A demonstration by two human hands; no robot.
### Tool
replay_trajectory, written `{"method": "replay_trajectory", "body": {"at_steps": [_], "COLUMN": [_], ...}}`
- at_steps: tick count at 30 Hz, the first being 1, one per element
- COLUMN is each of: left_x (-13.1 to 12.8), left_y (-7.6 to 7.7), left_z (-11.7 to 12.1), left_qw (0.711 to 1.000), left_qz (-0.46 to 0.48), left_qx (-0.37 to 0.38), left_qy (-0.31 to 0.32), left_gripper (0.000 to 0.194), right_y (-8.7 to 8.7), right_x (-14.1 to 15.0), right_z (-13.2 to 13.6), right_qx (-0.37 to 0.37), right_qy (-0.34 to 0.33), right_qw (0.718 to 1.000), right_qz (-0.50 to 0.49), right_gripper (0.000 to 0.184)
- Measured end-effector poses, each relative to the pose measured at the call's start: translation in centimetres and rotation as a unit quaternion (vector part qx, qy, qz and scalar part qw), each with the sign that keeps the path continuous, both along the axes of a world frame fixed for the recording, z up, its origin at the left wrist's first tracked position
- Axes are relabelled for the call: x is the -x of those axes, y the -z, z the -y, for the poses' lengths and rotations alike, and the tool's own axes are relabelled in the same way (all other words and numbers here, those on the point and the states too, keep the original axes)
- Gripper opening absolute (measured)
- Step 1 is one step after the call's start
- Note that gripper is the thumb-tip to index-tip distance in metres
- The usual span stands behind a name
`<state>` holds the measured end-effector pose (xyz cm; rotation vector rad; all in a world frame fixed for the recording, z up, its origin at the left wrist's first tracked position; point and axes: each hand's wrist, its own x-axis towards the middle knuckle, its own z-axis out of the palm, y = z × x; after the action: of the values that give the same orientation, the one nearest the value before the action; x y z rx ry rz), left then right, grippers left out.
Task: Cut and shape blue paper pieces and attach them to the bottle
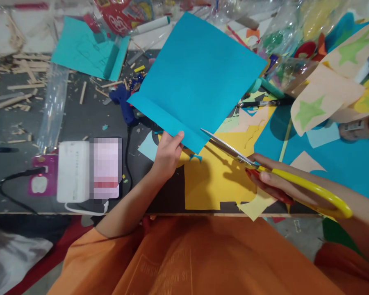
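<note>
Scissors point(283, 174), gripped by the right hand point(269, 178), angle over the yellow paper point(199, 190), tip overlapping the blue sheet point(199, 73) raised beyond it; by the yellow paper's left side, the left hand point(169, 153) pinches the sheet's folded edge. Best hold that crease taut, snip evenly!

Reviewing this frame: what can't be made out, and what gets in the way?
In the head view:
- Left hand: most fingers, hidden beneath the blue sheet.
- Right hand: some fingers, behind the scissors.
- Phone screen: content, pixelated.
- Brown bottle: far end, cut off by the right edge.
- Shirt print: too faint to read fully.
</note>
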<state>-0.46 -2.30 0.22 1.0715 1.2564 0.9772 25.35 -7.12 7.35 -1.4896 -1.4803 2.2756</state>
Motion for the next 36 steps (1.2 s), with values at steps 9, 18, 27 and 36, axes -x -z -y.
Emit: {"method": "replay_trajectory", "body": {"at_steps": [9,18,27,36], "left_x": [-0.1,0.0,0.1,-0.1], "left_y": [-0.1,-0.2,-0.6,-0.5], "left_z": [-0.1,-0.1,0.0,-0.1], "left_qw": [1.000,1.000,1.000,1.000], "left_qz": [0.001,0.013,-0.011,-0.002], "left_qx": [0.018,0.023,0.022,0.021], "left_qy": [-0.009,0.000,-0.010,-0.006], "left_gripper": [0.031,0.023,0.017,0.017], "right_y": [1.3,1.3,1.2,0.9], "right_x": [0.7,1.0,1.2,1.3], "right_z": [-0.3,-0.2,-0.1,-0.1], "right_qx": [-0.017,0.006,0.028,0.050], "right_qy": [0.004,0.030,0.052,0.038], "right_qw": [0.998,0.997,0.996,0.997], "right_qz": [-0.068,-0.069,-0.068,-0.036], "right_gripper": [0.039,0.040,0.041,0.046]}}
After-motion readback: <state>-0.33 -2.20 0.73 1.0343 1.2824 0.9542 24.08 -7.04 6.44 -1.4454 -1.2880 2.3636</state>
